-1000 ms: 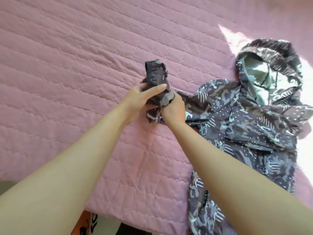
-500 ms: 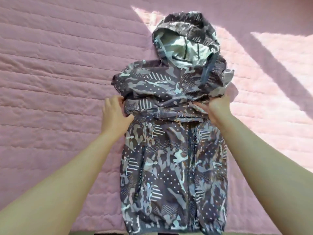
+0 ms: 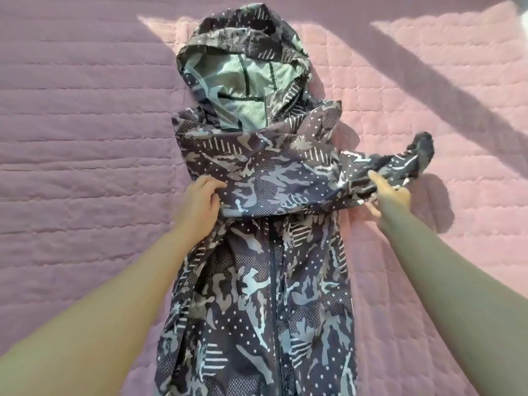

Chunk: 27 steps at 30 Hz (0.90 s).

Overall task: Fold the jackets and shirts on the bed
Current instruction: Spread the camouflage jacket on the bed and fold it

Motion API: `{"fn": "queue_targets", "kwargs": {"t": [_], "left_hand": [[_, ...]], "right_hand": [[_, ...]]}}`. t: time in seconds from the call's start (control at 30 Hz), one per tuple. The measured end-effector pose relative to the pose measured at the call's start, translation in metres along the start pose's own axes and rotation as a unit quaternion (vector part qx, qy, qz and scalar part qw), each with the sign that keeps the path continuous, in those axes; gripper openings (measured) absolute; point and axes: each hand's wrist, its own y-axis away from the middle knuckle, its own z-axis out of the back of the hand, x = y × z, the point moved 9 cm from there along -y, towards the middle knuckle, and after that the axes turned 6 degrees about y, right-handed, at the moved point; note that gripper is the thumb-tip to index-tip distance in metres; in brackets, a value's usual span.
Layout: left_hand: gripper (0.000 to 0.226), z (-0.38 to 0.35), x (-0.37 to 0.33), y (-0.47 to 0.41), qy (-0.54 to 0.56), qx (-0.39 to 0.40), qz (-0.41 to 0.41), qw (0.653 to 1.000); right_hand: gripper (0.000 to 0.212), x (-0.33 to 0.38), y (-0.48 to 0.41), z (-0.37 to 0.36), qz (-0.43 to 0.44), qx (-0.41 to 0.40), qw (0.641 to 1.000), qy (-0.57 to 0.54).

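The camouflage jacket (image 3: pixel 265 281) lies zip-up on the pink bed (image 3: pixel 85 138), with its hood (image 3: pixel 245 67) at the far end. My left hand (image 3: pixel 200 201) pinches the sleeve (image 3: pixel 285 178) where it crosses the chest. My right hand (image 3: pixel 391 195) grasps its far-right stretch, lifted off the quilt — blur hides the exact hold. The fabric looks slick, so a hard pull could drag the fold askew and leave the cuff (image 3: pixel 423 150) bunched.
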Motion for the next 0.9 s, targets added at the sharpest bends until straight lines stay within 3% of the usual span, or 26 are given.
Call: {"fn": "queue_targets", "kwargs": {"t": [0.13, 0.17, 0.27, 0.33, 0.4, 0.47, 0.5, 0.6, 0.67, 0.77, 0.9], "left_hand": [[0.057, 0.036, -0.005, -0.029, -0.056, -0.124, 0.014, 0.991], [0.067, 0.046, -0.006, -0.037, -0.063, -0.149, 0.024, 0.987], [0.085, 0.067, -0.004, -0.062, -0.108, -0.149, 0.051, 0.982], [0.079, 0.065, 0.016, -0.088, -0.096, -0.078, 0.072, 0.99], [0.076, 0.055, 0.031, -0.112, -0.11, 0.026, 0.055, 0.992], [0.072, 0.05, 0.039, -0.126, -0.144, 0.1, 0.051, 0.983], [0.068, 0.053, 0.043, -0.131, -0.15, 0.113, 0.062, 0.98], [0.066, 0.064, 0.051, -0.141, -0.163, 0.121, 0.11, 0.973], [0.066, 0.064, 0.056, -0.143, -0.198, 0.147, 0.121, 0.962], [0.049, 0.066, 0.057, -0.145, -0.215, 0.161, 0.123, 0.955], [0.024, 0.064, 0.049, -0.148, 0.018, 0.092, 0.177, 0.98]], "right_hand": [[0.1, -0.037, -0.019, -0.023, -0.093, 0.081, 0.992, 0.032], [0.094, -0.044, -0.022, -0.029, -0.116, 0.094, 0.989, 0.012], [0.042, -0.046, -0.029, -0.019, -0.134, 0.016, 0.991, -0.023], [0.041, -0.045, -0.04, 0.003, -0.122, -0.061, 0.99, -0.038], [0.04, -0.045, -0.047, 0.01, -0.126, -0.046, 0.988, -0.072], [0.023, -0.051, -0.052, 0.016, -0.143, -0.018, 0.984, -0.106], [0.01, -0.05, -0.05, 0.014, -0.151, 0.001, 0.982, -0.115], [0.012, -0.05, -0.041, -0.004, -0.157, 0.104, 0.977, -0.1], [0.036, -0.049, -0.037, -0.009, -0.14, 0.157, 0.977, -0.04], [0.07, -0.051, -0.048, 0.002, -0.133, 0.155, 0.979, -0.015], [0.044, -0.063, -0.064, 0.03, -0.1, 0.086, 0.983, 0.125]]}}
